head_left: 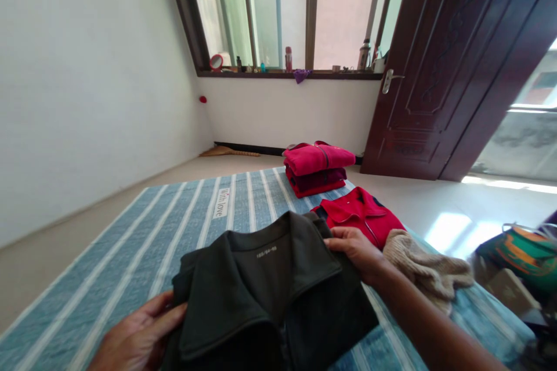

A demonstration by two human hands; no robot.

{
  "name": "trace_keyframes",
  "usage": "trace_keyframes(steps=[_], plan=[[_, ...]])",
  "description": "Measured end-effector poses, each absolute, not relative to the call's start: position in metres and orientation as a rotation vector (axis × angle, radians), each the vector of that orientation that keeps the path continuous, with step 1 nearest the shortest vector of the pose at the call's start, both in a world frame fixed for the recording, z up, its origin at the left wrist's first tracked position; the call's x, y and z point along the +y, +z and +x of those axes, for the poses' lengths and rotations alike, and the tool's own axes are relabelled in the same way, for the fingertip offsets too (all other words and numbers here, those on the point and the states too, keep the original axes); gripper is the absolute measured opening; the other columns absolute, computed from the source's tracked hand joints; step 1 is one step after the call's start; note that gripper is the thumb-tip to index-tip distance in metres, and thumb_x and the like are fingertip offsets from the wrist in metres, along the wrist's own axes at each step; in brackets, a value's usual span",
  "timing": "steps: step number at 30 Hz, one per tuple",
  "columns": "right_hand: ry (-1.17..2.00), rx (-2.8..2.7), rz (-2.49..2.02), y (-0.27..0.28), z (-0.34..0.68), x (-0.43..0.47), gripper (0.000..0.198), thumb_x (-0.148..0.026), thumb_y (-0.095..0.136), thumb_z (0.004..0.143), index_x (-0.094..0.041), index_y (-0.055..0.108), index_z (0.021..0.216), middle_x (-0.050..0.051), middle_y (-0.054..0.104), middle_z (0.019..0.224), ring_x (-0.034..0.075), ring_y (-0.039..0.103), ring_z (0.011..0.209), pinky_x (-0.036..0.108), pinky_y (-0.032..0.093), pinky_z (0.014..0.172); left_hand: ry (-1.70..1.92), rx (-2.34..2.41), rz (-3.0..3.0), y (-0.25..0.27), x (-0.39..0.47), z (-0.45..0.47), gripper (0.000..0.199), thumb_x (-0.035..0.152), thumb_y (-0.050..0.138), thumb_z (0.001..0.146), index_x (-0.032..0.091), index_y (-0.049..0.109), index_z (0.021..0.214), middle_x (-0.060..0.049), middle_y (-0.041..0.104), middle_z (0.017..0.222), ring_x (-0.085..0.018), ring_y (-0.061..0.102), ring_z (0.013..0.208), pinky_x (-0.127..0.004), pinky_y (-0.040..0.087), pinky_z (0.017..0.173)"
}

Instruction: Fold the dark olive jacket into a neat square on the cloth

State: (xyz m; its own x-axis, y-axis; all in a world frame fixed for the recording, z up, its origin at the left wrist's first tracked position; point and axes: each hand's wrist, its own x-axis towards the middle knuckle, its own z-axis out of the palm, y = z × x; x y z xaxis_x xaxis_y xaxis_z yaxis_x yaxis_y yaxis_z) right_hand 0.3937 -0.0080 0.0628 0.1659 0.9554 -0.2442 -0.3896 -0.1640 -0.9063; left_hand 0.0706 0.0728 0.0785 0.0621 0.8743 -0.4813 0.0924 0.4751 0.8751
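A dark green-black jacket (313, 301), folded with its collar toward the window, lies in front of me at the near part of the bed. Size print shows inside its neck. My left hand (139, 333) grips its left edge, thumb on top. On the other side my right hand (354, 252) pinches the jacket near the right shoulder, beside the collar. Just beyond that hand is a folded red jacket (354, 214) with a zip collar. A beige knitted garment (422, 264) lies crumpled under and beside my right forearm.
A stack of folded red and maroon clothes (319, 161) stands at the far edge of the striped blue bed cover (183, 208). Bottles and small items line the window sill (261, 74). A dark red door (439, 69) stands at right, with a green bag (522, 258) below.
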Motion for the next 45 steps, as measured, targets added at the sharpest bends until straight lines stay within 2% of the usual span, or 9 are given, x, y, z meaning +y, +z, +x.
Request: trace_keyframes(steps=[2,5,10,20,26,31,38,42,45], plan=[[1.297,-0.728,-1.206,0.08,0.43,-0.001,0.023,-0.026,0.073,0.063,-0.015,0.067,0.082,0.004,0.07,0.074,0.015,0.065,0.061,0.024,0.051,0.059,0.745,1.287,0.924,0.096,0.077,0.108,0.054,0.03,0.078,0.04,0.023,0.062,0.09,-0.002,0.071,0.074,-0.03,0.069,0.076,-0.034,0.056,0.058],[1.18,-0.744,-1.367,0.099,0.488,0.009,0.018,-0.019,0.068,0.067,-0.014,0.068,0.084,0.005,0.071,0.074,0.015,0.064,0.059,0.025,0.053,0.059,0.823,1.15,1.008,0.106,0.088,0.168,0.04,0.023,0.074,0.047,0.019,0.062,0.085,-0.002,0.069,0.069,-0.021,0.067,0.063,-0.026,0.051,0.05],[1.055,-0.682,-1.499,0.107,0.566,0.02,0.012,-0.009,0.064,0.068,-0.012,0.069,0.078,0.006,0.07,0.067,0.015,0.063,0.054,0.024,0.053,0.055,0.834,0.979,1.021,0.093,0.108,0.257,0.03,0.019,0.072,0.054,0.014,0.062,0.081,-0.002,0.067,0.068,-0.014,0.06,0.052,-0.023,0.045,0.045],[0.961,-0.526,-1.657,0.095,0.644,0.025,0.01,-0.004,0.061,0.071,-0.012,0.067,0.071,0.004,0.066,0.058,0.015,0.061,0.05,0.026,0.052,0.053,0.786,0.922,1.011,0.073,0.124,0.343,0.024,0.018,0.07,0.058,0.014,0.061,0.08,-0.002,0.065,0.068,-0.012,0.058,0.052,-0.022,0.045,0.046],[0.957,-0.424,-1.786,0.043,0.649,0.032,0.005,-0.008,0.061,0.071,-0.011,0.064,0.07,0.003,0.063,0.052,0.015,0.058,0.045,0.027,0.052,0.05,0.748,1.021,0.949,0.026,0.128,0.353,0.02,0.016,0.069,0.057,0.014,0.056,0.072,0.0,0.059,0.055,-0.012,0.054,0.045,-0.021,0.042,0.042],[0.941,-0.398,-1.847,0.027,0.654,0.032,0.003,-0.012,0.064,0.071,-0.013,0.065,0.075,0.001,0.062,0.053,0.014,0.058,0.045,0.024,0.052,0.049,0.745,1.019,0.928,0.019,0.129,0.351,0.019,0.017,0.07,0.057,0.015,0.056,0.071,-0.001,0.062,0.059,-0.013,0.056,0.047,-0.021,0.043,0.042],[0.874,-0.457,-1.928,0.043,0.668,0.036,0.005,-0.018,0.059,0.085,-0.016,0.064,0.086,0.001,0.066,0.072,0.012,0.062,0.062,0.023,0.053,0.062,0.76,1.007,0.941,0.025,0.127,0.362,0.016,0.015,0.071,0.064,0.015,0.059,0.075,0.001,0.062,0.064,-0.011,0.055,0.048,-0.021,0.043,0.043],[0.849,-0.431,-2.076,0.019,0.658,0.033,0.021,-0.032,0.053,0.092,-0.016,0.06,0.103,0.005,0.063,0.098,0.013,0.061,0.079,0.03,0.053,0.07,0.672,1.068,0.933,0.012,0.129,0.363,0.008,0.017,0.064,0.079,0.013,0.057,0.079,0.003,0.058,0.064,-0.009,0.053,0.049,-0.021,0.045,0.045],[0.799,-0.437,-2.148,0.012,0.653,0.03,0.026,-0.033,0.053,0.092,-0.016,0.056,0.111,0.006,0.059,0.109,0.016,0.06,0.089,0.035,0.053,0.077,0.626,1.078,0.948,0.011,0.131,0.363,0.013,0.025,0.059,0.087,0.012,0.058,0.087,0.003,0.058,0.071,-0.008,0.054,0.054,-0.021,0.047,0.05]])
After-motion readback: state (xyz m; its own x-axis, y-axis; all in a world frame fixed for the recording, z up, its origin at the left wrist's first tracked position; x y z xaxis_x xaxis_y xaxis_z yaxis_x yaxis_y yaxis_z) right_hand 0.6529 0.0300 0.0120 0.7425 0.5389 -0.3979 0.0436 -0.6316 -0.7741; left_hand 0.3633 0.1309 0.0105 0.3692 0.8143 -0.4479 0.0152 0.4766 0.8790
